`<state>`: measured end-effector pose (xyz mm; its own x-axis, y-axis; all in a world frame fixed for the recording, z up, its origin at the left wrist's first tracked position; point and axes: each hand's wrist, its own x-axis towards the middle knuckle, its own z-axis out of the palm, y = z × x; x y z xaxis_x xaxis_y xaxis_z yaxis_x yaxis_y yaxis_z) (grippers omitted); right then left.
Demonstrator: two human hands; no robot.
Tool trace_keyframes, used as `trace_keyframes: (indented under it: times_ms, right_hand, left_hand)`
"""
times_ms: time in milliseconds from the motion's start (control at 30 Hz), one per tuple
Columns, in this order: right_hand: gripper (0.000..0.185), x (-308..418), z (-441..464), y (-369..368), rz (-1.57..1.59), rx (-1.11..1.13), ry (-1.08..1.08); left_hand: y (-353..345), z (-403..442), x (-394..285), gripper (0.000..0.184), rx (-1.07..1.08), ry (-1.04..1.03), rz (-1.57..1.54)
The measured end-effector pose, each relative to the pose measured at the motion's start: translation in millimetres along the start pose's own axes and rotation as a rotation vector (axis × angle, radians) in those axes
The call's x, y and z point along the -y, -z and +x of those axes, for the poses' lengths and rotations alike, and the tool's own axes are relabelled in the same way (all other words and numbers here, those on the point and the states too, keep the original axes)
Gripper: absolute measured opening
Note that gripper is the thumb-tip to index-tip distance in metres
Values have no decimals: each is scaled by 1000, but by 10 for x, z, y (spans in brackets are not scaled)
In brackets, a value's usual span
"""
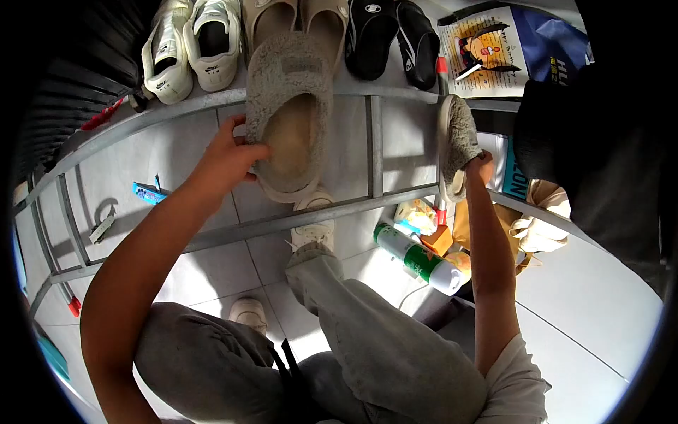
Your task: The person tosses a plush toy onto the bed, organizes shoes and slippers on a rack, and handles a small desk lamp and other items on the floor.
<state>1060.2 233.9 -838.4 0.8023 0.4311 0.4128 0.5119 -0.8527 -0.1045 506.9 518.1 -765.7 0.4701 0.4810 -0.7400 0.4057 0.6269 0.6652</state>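
My left hand (227,157) grips the side edge of a grey fluffy slipper (291,60), thumb inside its opening and fingers behind. Its toe points up and overlaps a pair of beige clogs (272,21). Over on the right, my right hand (479,168) is closed on the heel end of the matching fluffy slipper (458,134), which is turned side-on so its pale sole edge shows. Both slippers are held up in front of the metal rack's bars (318,214).
White sneakers (212,46) and black slides (372,35) line the back with the clogs. A green-and-white spray can (418,259) lies on the floor near an orange box (438,240). A birthday card bag (486,53) stands at upper right. A blue packet (148,193) sits at left.
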Motion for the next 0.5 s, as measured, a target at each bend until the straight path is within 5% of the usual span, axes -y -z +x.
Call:
trace_keyframes:
  times_ms: [100,233,267,333,367,433,500]
  right_hand:
    - [47,168,-58,117,156,80,-133]
    - [51,232,12,313,256,270,11]
    - [50,359,0,459,193,239,184]
    - [50,1017,-140,1031,4,-64,905]
    - [49,1353,-231,1251,20,-96,1027]
    - [49,1666,-500,1219,515,486,229]
    - [46,2395,-709,1704,880,996,-226]
  left_hand:
    - [4,45,67,87,18,-34,-29]
    - [-5,57,75,85,41,-59,-31]
    - [-21,67,83,85,41,-72,-10]
    - [-95,105,116,83,58,-118,-12]
    - [-192,136,145,82,76,-149,-34]
    - [-415,153,141,81,108,-214,-35]
    - [-664,130,68,82,142,-285,15]
